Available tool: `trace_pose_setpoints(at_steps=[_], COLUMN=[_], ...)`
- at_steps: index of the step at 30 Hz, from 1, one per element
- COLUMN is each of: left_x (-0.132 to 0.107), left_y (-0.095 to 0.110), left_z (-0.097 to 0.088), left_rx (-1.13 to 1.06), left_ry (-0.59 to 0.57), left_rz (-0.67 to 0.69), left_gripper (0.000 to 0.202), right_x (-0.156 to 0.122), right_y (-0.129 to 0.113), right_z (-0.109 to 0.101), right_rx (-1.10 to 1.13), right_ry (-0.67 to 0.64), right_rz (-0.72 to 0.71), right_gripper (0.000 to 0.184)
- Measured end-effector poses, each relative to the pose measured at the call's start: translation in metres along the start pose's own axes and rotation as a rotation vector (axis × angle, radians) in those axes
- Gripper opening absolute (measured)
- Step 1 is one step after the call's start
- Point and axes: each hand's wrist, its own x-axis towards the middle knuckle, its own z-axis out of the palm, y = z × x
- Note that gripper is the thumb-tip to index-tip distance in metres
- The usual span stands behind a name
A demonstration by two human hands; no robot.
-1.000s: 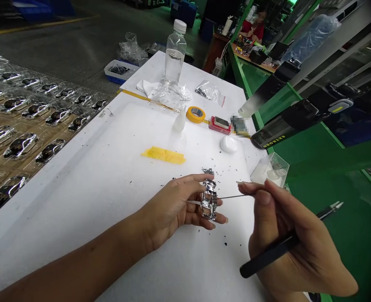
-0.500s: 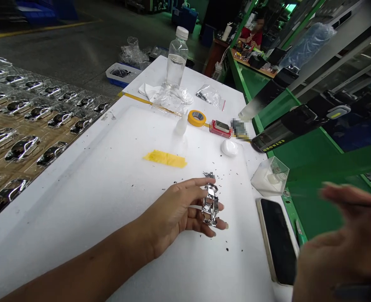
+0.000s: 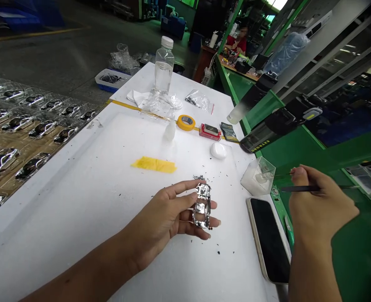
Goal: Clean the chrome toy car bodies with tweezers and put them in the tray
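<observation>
Head view: your left hand pinches a shiny chrome car-shaped frame, its long axis running near to far. Your right hand, the nearer one to the clear angular plastic box, grips a slim black-handled tool and a thin dark rod pointing left at that box; whether the tip is inside is unclear.
</observation>
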Motion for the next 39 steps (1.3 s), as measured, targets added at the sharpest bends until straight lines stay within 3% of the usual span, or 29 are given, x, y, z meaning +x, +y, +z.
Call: trace_pose_setpoints(at_steps=[4,5,8,10,15,22,39], left_x=[-0.002,-0.002,-0.002,-0.004,-0.007,-0.003,-0.009], left_y=[0.002,0.002,-0.003,-0.007,-0.015,-0.022,-0.023], left_z=[0.003,0.003,0.003,0.002,0.002,0.002,0.003], left_rx=[0.035,0.065,0.193,0.301,0.494,0.686,0.698], left_ry=[0.001,-0.002,-0.015,-0.017,-0.004,0.12,0.153], left_rz=[0.045,0.066,0.2,0.317,0.397,0.492,0.542], left_gripper=[0.044,0.047,0.048,0.04,0.041,0.033,0.023], right_x=[-0.025,-0.035,-0.064,-0.08,-0.097,-0.102,-0.108], right_y=[-0.033,-0.044,-0.073,-0.083,-0.087,-0.092,-0.09], right_z=[-0.011,-0.015,-0.024,-0.025,-0.018,-0.017,-0.019], right_rx=[0.083,0.137,0.348,0.441,0.422,0.407,0.37], right_ry=[-0.019,-0.101,-0.581,-0.739,-0.56,-0.473,-0.431], right_rz=[-0.025,-0.055,-0.204,-0.295,-0.433,-0.474,-0.502], right_gripper=[0.043,0.039,0.028,0.014,0.012,0.007,0.004])
